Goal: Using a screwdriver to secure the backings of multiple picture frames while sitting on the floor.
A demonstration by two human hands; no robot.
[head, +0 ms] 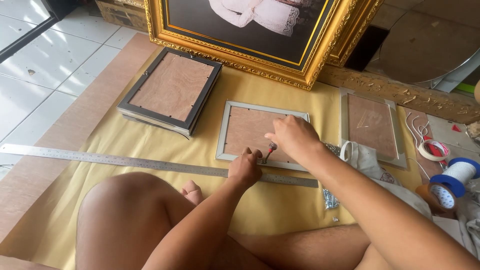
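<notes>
A silver picture frame (231,131) lies face down on the yellow sheet (280,200), its brown wooden backing up. My right hand (294,135) is closed on a small screwdriver (270,149) with a red and dark handle, its tip down at the frame's near edge. My left hand (245,167) rests in a fist on that near edge right beside the tip, fingers pinched at something too small to make out.
A long steel ruler (115,160) lies across the sheet below the frame. A stack of dark frames (170,92) sits at the left, another silver frame (372,125) at the right, a large gilded frame (240,57) behind. Tape rolls (434,149), a blue spool (457,175) and a white cloth (365,157) lie right.
</notes>
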